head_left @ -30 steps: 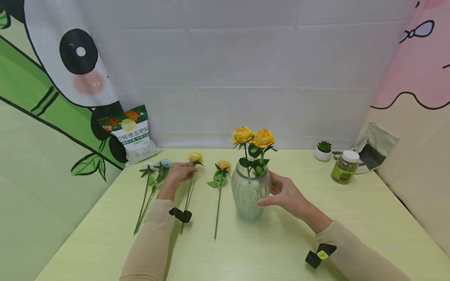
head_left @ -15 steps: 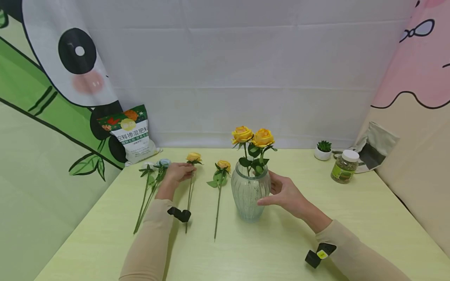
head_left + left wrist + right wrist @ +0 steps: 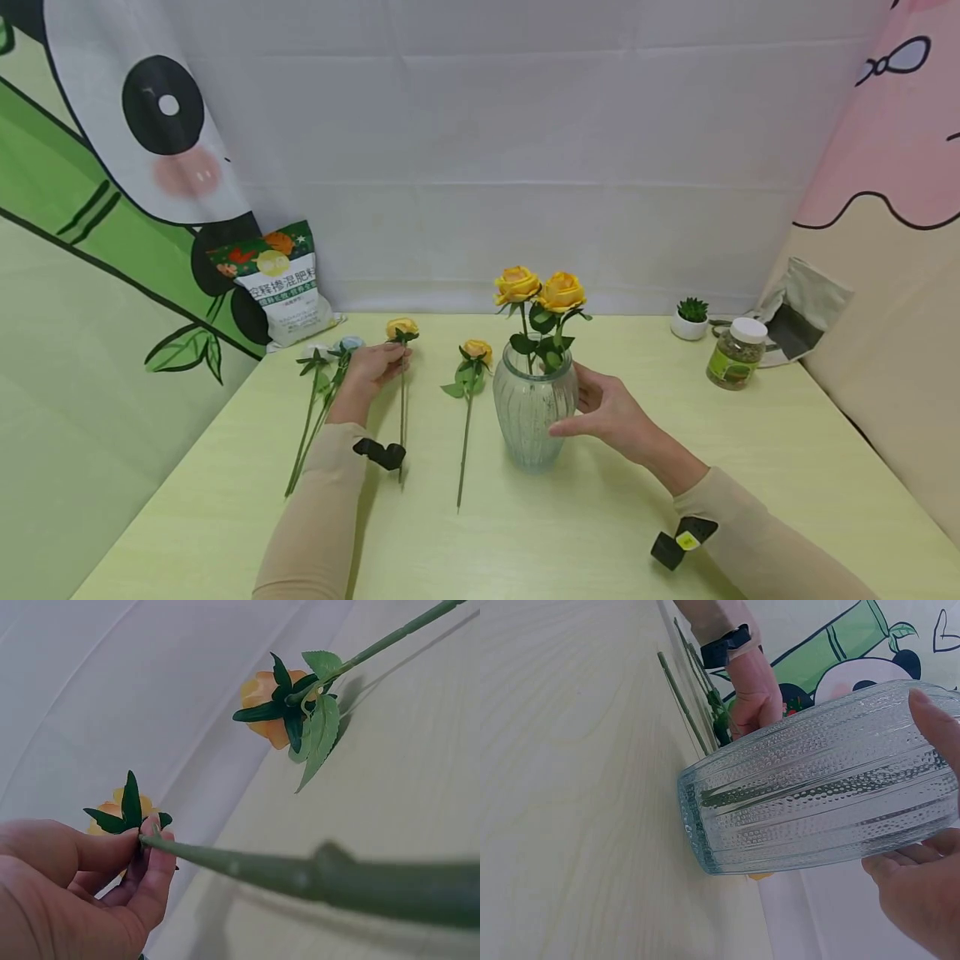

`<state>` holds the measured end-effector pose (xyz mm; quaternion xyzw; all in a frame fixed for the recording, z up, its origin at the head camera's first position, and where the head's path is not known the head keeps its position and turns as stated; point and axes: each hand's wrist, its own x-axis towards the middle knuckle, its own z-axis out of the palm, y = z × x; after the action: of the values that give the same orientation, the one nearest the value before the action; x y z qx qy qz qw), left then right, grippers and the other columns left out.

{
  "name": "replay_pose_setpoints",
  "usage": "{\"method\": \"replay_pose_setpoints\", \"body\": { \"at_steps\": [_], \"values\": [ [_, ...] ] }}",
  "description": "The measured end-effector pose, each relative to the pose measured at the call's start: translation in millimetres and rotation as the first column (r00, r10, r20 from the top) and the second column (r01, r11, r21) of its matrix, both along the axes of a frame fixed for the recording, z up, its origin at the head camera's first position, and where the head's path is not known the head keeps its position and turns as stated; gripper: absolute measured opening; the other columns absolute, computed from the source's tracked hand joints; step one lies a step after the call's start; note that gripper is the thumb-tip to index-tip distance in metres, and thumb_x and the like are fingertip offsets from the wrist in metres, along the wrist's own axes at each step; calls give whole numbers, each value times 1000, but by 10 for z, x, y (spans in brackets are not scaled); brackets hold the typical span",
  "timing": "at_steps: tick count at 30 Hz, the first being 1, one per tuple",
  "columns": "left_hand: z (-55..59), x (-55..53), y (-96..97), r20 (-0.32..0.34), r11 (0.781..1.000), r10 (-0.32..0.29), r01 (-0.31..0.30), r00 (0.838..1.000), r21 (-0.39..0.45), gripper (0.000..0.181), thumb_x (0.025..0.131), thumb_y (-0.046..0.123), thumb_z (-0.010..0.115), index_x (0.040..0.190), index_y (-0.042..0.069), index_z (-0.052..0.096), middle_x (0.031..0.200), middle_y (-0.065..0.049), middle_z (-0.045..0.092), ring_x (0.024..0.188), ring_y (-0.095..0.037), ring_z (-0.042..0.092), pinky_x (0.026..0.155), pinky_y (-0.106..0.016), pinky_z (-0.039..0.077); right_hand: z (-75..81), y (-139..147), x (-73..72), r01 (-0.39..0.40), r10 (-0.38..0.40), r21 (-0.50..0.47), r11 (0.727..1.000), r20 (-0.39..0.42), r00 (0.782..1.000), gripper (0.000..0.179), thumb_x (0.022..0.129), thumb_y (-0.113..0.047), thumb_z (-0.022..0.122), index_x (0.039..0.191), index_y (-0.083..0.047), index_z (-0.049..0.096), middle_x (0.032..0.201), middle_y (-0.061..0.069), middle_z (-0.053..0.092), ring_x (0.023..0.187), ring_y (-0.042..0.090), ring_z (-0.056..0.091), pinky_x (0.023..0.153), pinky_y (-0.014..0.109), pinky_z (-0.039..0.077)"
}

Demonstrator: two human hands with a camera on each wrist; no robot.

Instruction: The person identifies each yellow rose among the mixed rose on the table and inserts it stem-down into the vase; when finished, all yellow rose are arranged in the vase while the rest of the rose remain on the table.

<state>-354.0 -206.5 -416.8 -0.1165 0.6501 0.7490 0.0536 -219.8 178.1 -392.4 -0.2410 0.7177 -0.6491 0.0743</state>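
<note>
My left hand (image 3: 372, 368) pinches a yellow rose (image 3: 402, 328) by the stem just under its bloom. In the left wrist view, thumb and fingers meet below the green sepals, and the rose's stem (image 3: 360, 885) runs toward the camera. A ribbed clear glass vase (image 3: 534, 421) stands upright on the table with two yellow roses (image 3: 540, 289) in it. Around its right side curls my right hand (image 3: 611, 417), thumb in front; the right wrist view shows this grip on the vase (image 3: 817, 787) too. Another yellow rose (image 3: 474, 357) lies between the left hand and the vase.
White and pale blue flowers (image 3: 330, 358) lie left of the left hand. A fertilizer bag (image 3: 285, 287) leans on the back left wall. At the back right are a small potted succulent (image 3: 689, 319), a lidded jar (image 3: 737, 354) and a grey pouch (image 3: 802, 312).
The left hand has shifted a little left with the yellow rose; the bloom moved left and slightly up, and the stem's lower end swung right. The right hand and vase stayed put.
</note>
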Motion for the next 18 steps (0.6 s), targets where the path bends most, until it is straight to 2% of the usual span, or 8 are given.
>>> {"method": "replay_pose_setpoints", "body": {
  "at_steps": [2,6,10,12,15,18],
  "values": [
    [3,0,-3,2,999,28,-28,1000,22,43,101,2,58,143,-6,50,107,-13,72,79,-11,70,81,-24,58,-2,0,-3,0,0,1,1000,0,1000,100,76,-11,89,158,-10,30,155,10,42,137,29,46,103,28,47],
    [14,-7,-22,10,992,102,-103,995,77,42,99,2,62,140,-3,55,94,-7,75,72,-9,70,78,-23,59,-5,0,-5,-2,2,2,1000,-1,1000,100,76,-11,89,157,-9,30,154,11,42,136,30,46,103,28,47],
    [45,-1,-34,23,986,134,-135,991,101,43,98,1,63,140,-4,55,85,-3,74,74,-11,71,80,-23,58,-9,1,-6,-2,2,2,1000,-4,1000,100,76,-11,89,157,-9,30,154,12,43,136,30,47,102,28,48],
    [69,5,-45,29,983,127,-129,992,129,45,98,1,63,141,-4,53,84,-1,73,77,-11,71,83,-24,58,-11,2,-6,-1,1,2,1000,-5,1000,100,76,-12,89,157,-10,31,154,12,43,136,30,47,102,28,48],
    [142,21,-67,44,971,96,-103,994,214,47,98,2,63,144,-1,50,88,-1,74,85,-12,71,88,-25,56,-8,1,-4,-2,2,3,1000,-4,1000,100,76,-12,89,157,-10,31,154,11,43,136,29,47,103,28,48],
    [250,40,-91,45,942,45,-57,998,331,54,99,2,62,149,3,44,92,-2,74,90,-14,72,90,-26,56,-2,1,-4,-4,4,0,1000,-8,1000,99,77,-12,88,157,-10,31,154,11,43,136,29,47,103,28,47]
  ]
}}
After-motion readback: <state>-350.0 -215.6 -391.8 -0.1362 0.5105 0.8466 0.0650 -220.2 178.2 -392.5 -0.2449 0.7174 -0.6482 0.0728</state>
